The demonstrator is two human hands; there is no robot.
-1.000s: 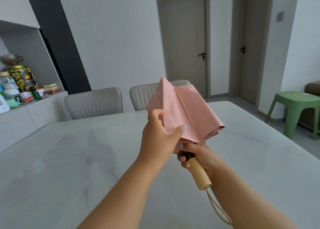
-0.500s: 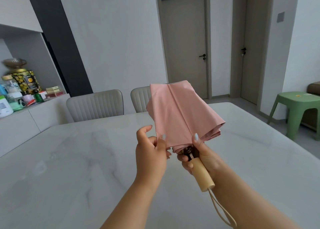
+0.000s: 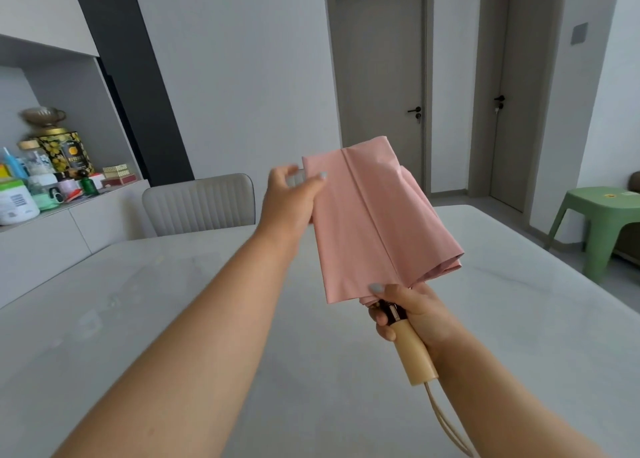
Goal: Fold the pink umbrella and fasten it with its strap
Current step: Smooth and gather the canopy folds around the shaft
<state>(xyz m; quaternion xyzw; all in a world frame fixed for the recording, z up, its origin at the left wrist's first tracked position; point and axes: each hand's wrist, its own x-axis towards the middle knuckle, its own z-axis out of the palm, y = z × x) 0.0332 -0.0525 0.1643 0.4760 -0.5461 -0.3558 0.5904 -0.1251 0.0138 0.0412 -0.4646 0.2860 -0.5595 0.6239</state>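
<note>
We see the umbrella (image 3: 374,222) held up in the air over the surface (image 3: 173,319), not touching it, canopy collapsed but loose, folds not wrapped tight. Right hand (image 3: 412,314) is closed round the top of the wooden handle (image 3: 414,350), thumb pressing the lower hem of the pink cloth; handle tilts down toward us and its cord loop (image 3: 446,423) hangs off the butt end. Left hand (image 3: 289,201) is up at the far top left corner of the canopy, pinching the cloth edge between thumb and fingers, a flat panel stretched between the two grips. A seam runs down the middle of that panel. To the right of it the remaining folds bunch and sag open at the lower edge. We cannot tell where the strap is. So canopy sits between both grips: left at the far end, right at the near end by the handle. Behind: chair (image 3: 199,203) at the surface's far side, shelf (image 3: 69,198) with tins and bottles at left, green stool (image 3: 602,222) at right, two closed doors
</note>
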